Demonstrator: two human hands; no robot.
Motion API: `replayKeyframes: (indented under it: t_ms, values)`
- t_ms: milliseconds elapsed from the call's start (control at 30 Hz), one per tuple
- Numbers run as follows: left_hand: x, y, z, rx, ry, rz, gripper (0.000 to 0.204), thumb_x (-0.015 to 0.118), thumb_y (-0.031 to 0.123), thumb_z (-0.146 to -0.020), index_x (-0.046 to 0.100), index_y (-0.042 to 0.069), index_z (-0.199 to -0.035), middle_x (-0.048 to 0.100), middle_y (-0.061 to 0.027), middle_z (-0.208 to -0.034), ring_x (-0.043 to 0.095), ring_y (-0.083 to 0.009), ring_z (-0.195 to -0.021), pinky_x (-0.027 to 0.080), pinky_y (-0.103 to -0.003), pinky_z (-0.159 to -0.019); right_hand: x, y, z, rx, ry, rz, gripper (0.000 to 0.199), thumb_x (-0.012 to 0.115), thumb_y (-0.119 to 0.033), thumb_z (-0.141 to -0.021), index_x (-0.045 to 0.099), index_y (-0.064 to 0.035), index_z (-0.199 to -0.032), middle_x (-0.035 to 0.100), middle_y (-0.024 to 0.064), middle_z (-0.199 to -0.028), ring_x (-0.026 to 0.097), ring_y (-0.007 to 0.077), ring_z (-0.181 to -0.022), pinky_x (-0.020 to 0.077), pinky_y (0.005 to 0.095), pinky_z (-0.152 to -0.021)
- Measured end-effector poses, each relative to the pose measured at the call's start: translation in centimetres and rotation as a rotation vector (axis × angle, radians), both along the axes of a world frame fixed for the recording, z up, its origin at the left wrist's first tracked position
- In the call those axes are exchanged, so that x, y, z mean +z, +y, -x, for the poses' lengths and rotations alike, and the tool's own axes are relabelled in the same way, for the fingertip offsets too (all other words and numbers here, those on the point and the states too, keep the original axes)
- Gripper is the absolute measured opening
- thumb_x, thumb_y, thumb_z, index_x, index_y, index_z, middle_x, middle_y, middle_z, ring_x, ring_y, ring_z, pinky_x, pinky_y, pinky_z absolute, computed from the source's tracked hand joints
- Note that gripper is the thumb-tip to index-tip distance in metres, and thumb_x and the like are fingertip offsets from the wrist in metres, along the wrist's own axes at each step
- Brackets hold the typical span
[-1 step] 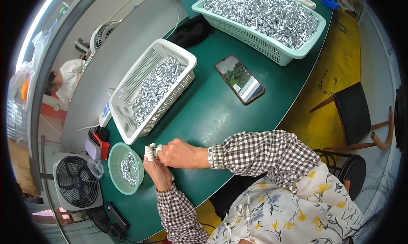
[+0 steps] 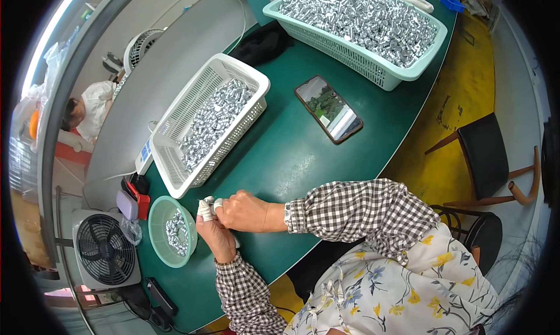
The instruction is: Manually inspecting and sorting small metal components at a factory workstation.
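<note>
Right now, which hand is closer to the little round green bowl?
The left. The left hand is just to the right of the bowl; the right hand is farther right, beyond the left one.

The green counter (image 2: 280,160) has a glossy top with a scuffed pale patch. Along its left edge stands a grey partition (image 2: 146,96), with a white wall (image 2: 166,11) and a round fan (image 2: 140,46) behind it. A strip of white light (image 2: 51,37) glares past the upper left corner, and a square box fan (image 2: 105,250) sits off the lower left corner. Beyond the right edge are worn yellow floor (image 2: 402,154), a wood-framed black chair (image 2: 484,154) and a pale wall (image 2: 519,84)
</note>
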State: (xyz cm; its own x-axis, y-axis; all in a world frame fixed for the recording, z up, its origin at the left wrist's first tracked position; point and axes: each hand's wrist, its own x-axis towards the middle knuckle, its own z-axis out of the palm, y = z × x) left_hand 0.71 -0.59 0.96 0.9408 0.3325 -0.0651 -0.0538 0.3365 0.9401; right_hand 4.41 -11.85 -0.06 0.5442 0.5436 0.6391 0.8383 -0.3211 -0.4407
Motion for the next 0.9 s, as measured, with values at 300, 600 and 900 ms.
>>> replayKeyframes:
  t_ms: [300, 600, 900]
  values:
    - [0.0, 0.7, 0.5, -0.126, -0.026, 0.208, 0.028, 0.047, 0.031, -0.091, 0.054, 0.004, -0.096, 0.051, 0.0034, -0.073, 0.039, -0.0007, -0.053, 0.028, -0.017, -0.038, 0.5, 1.3, -1.5, 0.528, 1.168, -0.61, 0.015, 0.056, -0.012, -0.071, 0.049, 0.0013, -0.068, 0.057, 0.0118, -0.058, 0.058, 0.022, -0.049, 0.0464, 0.0306, -0.043]
    - [0.8, -0.3, 0.2, 0.044, -0.011, 0.098, 0.027, 0.048, 0.03, -0.09, 0.052, 0.004, -0.095, 0.05, 0.0026, -0.07, 0.037, -0.0024, -0.05, 0.029, -0.017, -0.039, 1.0, 0.0, 0.2, -0.028, 0.026, -0.026, 0.011, 0.054, -0.011, -0.071, 0.052, -0.0014, -0.067, 0.053, 0.0079, -0.054, 0.057, 0.0177, -0.051, 0.0434, 0.028, -0.041]
    - [0.0, -0.3, -0.1, 0.11, -0.036, -0.063, 0.026, 0.047, 0.029, -0.091, 0.053, 0.004, -0.094, 0.049, 0.0034, -0.069, 0.035, -0.0024, -0.049, 0.029, -0.017, -0.042, 0.2, 1.2, 0.3, -0.099, -0.045, 0.059, 0.009, 0.053, -0.01, -0.072, 0.054, -0.0011, -0.069, 0.052, 0.0068, -0.053, 0.057, 0.0185, -0.049, 0.0431, 0.0277, -0.041]
